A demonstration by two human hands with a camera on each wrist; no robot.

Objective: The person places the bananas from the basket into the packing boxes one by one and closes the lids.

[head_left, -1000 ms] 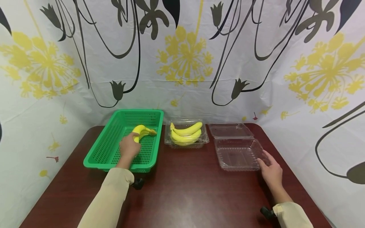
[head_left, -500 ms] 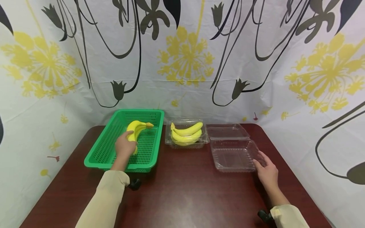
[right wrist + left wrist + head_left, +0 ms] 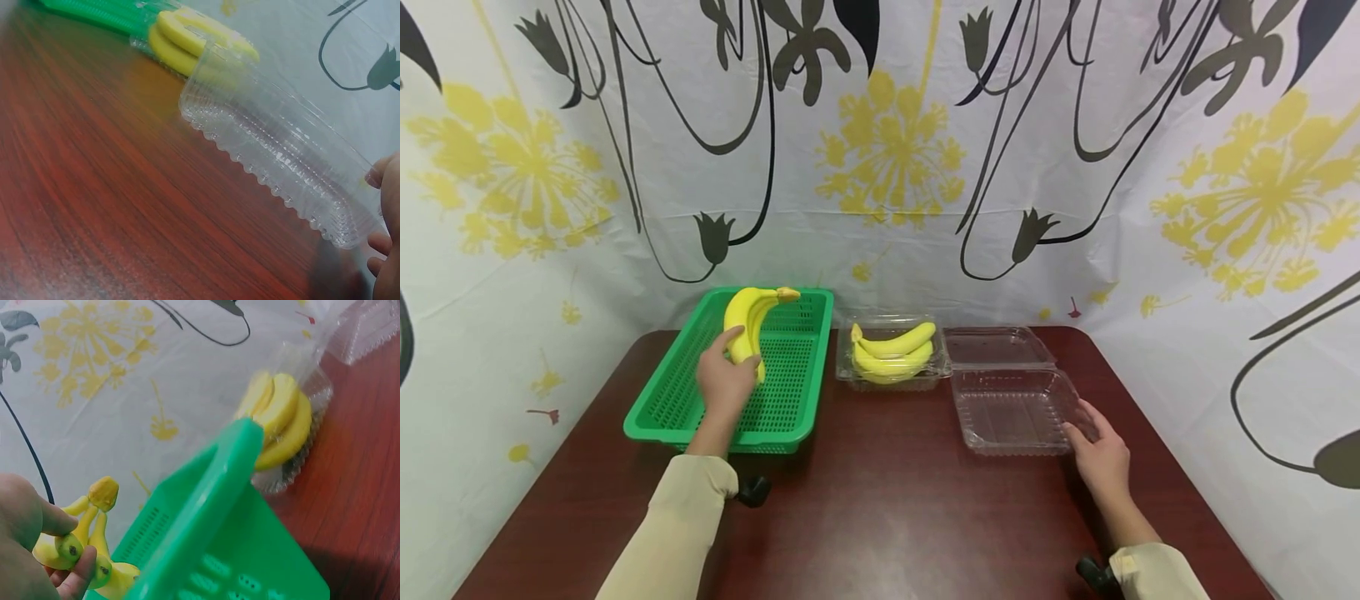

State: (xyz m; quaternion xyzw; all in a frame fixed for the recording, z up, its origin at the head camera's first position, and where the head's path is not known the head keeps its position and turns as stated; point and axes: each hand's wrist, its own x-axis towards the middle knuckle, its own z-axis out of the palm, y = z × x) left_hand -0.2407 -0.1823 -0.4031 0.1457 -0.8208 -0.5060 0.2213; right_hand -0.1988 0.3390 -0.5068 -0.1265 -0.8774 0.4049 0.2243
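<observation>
My left hand (image 3: 726, 387) grips a bunch of yellow bananas (image 3: 747, 325) between thumb and fingers. The bunch is tilted above the green basket (image 3: 823, 350), its stem end up and to the right. In the left wrist view, the bananas' (image 3: 99, 534) tips face the camera, and part of the bunch is hidden by the hand. On the right, an open clear plastic clamshell container (image 3: 1011, 421) sits on the table with its lid folded back. My right hand (image 3: 1101, 454) pinches its right wall, thumb at the rim and fingers outside, as the right wrist view also shows.
Between the basket and the open container stands a second clear container (image 3: 844, 372), lid down, with bananas (image 3: 891, 362) inside. All rest on a dark reddish-brown table (image 3: 910, 500). A patterned cloth (image 3: 880, 258) hangs behind the table and along both sides.
My left hand has raised the bananas from the basket's floor, moving them up and slightly left. The open container and my right hand have shifted a little left.
</observation>
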